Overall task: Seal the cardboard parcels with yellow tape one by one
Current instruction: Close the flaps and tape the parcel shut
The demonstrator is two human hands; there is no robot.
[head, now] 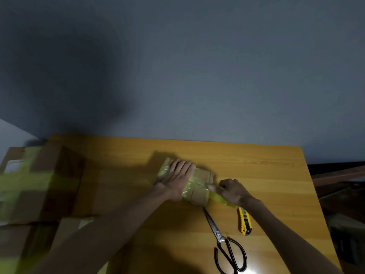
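Left hand (pixel 178 177) flat on small taped parcel (pixel 199 186), right hand (pixel 232 191) gripping yellow tape (pixel 217 197), scissors (pixel 225 242) nearby

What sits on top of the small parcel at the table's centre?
The left hand lies flat on the parcel, over crinkled yellow tape wrapped across it. The cardboard under the palm is hidden.

A plain grey-blue wall (pixel 217 66) fills the upper half of the frame, with a broad dark shadow (pixel 65 76) across its upper left and a paler strip (pixel 7 131) at the left edge. Below it lies a wooden table (pixel 246 161) with honey-coloured grain, showing a bright glare (pixel 254 267) near the bottom edge. Dim brown furniture (pixel 339 184), too dark to make out, sits at the lower right.
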